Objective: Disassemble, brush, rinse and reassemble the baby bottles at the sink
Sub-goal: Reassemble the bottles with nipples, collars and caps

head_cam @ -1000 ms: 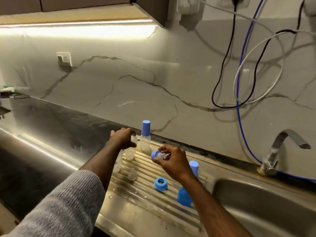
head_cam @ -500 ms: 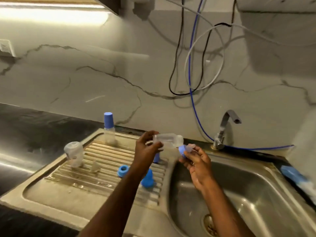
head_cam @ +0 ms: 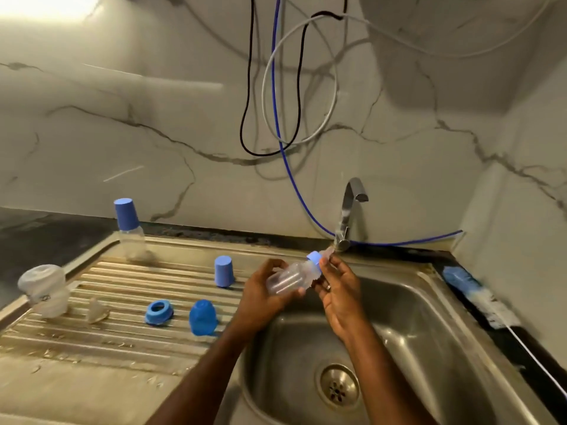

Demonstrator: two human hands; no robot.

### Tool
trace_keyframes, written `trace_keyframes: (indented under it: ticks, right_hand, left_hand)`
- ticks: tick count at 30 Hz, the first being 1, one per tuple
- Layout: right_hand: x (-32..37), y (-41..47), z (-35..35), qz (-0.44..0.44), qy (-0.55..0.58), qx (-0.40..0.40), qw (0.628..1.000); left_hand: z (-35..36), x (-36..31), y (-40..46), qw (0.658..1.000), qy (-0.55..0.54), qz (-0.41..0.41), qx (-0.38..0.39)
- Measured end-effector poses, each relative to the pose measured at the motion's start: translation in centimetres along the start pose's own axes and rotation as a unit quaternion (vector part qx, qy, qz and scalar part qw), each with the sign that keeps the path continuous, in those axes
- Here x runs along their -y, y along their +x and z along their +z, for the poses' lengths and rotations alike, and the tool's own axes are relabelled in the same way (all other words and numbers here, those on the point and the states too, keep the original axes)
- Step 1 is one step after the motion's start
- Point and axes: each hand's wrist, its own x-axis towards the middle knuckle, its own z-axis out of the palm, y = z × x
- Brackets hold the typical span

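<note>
Nearest the camera lay the steel sink [head_cam: 423, 302], its round drain [head_cam: 337, 387] at the bottom of the basin. Above the basin's left edge the left hand [head_cam: 260, 297] gripped a clear baby bottle [head_cam: 290, 279], fingers curled round its body, the bottle lying tilted with its neck toward the tap. The right hand [head_cam: 339, 286] held the bottle's neck end, its fingers [head_cam: 326, 263] pinching the blue collar ring [head_cam: 314, 258] with the clear teat pointing up and right.

On the ribbed draining board [head_cam: 92, 338] to the left sat a loose blue ring [head_cam: 159, 312] and, just beside it, a domed blue cap [head_cam: 202, 317]. Farther left a clear teat [head_cam: 96, 311] lay near a squat clear bottle [head_cam: 44, 291] at the board's edge. Behind these stood a second blue cap [head_cam: 224, 270], upright and apart from the rest.

At the board's far left corner stood a tall clear bottle with a blue cap [head_cam: 130, 230]. On the dark bench at the right, a bottle brush [head_cam: 478, 294] with a blue head lay along the sink's rim. At the back rose the tap [head_cam: 349, 210], beneath a marble wall hung with black, white and blue cables [head_cam: 276, 118].
</note>
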Motion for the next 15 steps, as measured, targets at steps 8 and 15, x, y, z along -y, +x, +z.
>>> trace_keyframes:
  ticks: [8,15]
  right_hand:
    - [-0.41,0.17,-0.38,0.010,-0.015,0.011,1.000]
    - [-0.54,0.48,-0.58,0.008,-0.019,0.033,0.999]
  left_hand:
    - [0.49,-0.71,-0.68,0.995,-0.085,-0.035,-0.038]
    - [0.00,-0.48,-0.32,0.971,-0.202,-0.126,0.032]
